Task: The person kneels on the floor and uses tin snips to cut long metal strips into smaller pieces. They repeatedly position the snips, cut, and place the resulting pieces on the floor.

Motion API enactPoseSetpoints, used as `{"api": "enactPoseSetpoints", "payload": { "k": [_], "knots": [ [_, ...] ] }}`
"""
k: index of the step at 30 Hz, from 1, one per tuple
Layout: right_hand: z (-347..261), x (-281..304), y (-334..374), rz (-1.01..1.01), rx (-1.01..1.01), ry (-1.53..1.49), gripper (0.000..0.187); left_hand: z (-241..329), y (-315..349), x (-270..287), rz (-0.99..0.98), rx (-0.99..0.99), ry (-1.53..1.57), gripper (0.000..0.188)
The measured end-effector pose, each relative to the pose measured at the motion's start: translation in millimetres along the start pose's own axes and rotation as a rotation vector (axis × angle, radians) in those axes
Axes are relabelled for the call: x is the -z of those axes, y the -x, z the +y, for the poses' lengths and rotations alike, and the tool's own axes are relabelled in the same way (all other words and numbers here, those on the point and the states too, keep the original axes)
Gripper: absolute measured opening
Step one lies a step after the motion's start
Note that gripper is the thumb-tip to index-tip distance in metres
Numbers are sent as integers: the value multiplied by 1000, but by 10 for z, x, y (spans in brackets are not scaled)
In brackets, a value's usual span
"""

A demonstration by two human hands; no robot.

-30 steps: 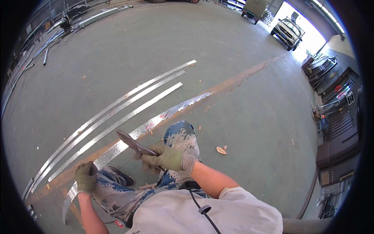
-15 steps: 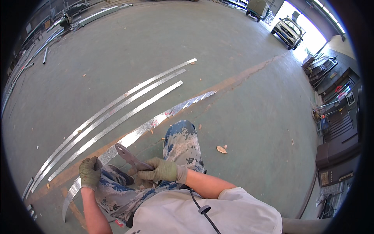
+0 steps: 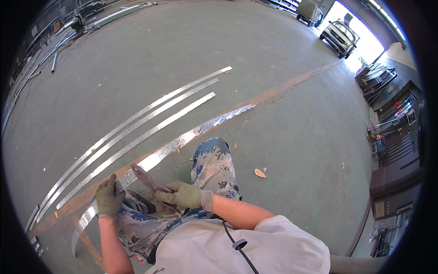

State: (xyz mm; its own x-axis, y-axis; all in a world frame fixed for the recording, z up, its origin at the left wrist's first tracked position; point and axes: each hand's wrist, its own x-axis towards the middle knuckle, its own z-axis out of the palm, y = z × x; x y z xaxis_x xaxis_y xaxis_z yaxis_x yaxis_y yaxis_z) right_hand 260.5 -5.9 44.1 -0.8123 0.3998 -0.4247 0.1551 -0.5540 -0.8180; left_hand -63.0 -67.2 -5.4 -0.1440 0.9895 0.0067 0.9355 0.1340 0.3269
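My left hand (image 3: 108, 198), in an olive work glove, rests across a shiny metal strip (image 3: 153, 159) beside my bent leg. Its fingers are stretched out and the thumb stands apart from them. The near end of the strip curves down to the left of that hand. In my gloved right hand (image 3: 185, 195) is a dark, rusty pair of tin snips (image 3: 145, 177), its handles spread. The head of the snips lies over the strip, just right of my left hand. Whether the blades touch the metal I cannot tell. Overlapping slanted strip ends (image 3: 230, 115) show at the far end.
Three long metal strips (image 3: 150, 130) lie side by side on the floor beyond. Dry leaves (image 3: 260, 173) are scattered about. Metal bars (image 3: 116, 17) lie at the far left, a car (image 3: 339, 37) stands by the bright doorway, and dark panels (image 3: 397, 178) line the right side.
My left hand has shifted slightly to the right and its fingers have straightened from a curl. The tin snips have moved a little up and left, and their handles show wider apart.
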Motion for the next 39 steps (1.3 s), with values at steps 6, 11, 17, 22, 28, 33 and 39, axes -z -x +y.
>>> {"api": "enactPoseSetpoints", "payload": {
  "k": [6, 11, 17, 22, 28, 33, 39],
  "knots": [
    [206, -78, -27, 116, 5, -43, 44, 62, -45, -95, 2, 36, -47, 80],
    [405, 82, -60, 108, -24, 95, 51, 87, -124, -128, -6, 0, -92, 77],
    [688, 193, -200, 188, -94, -58, 45, 68, -100, -132, 46, -12, -91, 68],
    [816, 279, -308, 294, -133, -28, 39, 88, -138, -126, 6, 34, -136, 66],
    [860, 359, -360, 394, -168, 97, 38, 68, -126, -157, -6, 39, -165, 69],
    [888, 379, -384, 456, -137, 236, 39, 60, -123, -168, 25, 29, -148, 67],
    [948, 363, -416, 487, -53, 318, 39, 49, -124, -195, 30, 33, -176, 66]
  ]
}}
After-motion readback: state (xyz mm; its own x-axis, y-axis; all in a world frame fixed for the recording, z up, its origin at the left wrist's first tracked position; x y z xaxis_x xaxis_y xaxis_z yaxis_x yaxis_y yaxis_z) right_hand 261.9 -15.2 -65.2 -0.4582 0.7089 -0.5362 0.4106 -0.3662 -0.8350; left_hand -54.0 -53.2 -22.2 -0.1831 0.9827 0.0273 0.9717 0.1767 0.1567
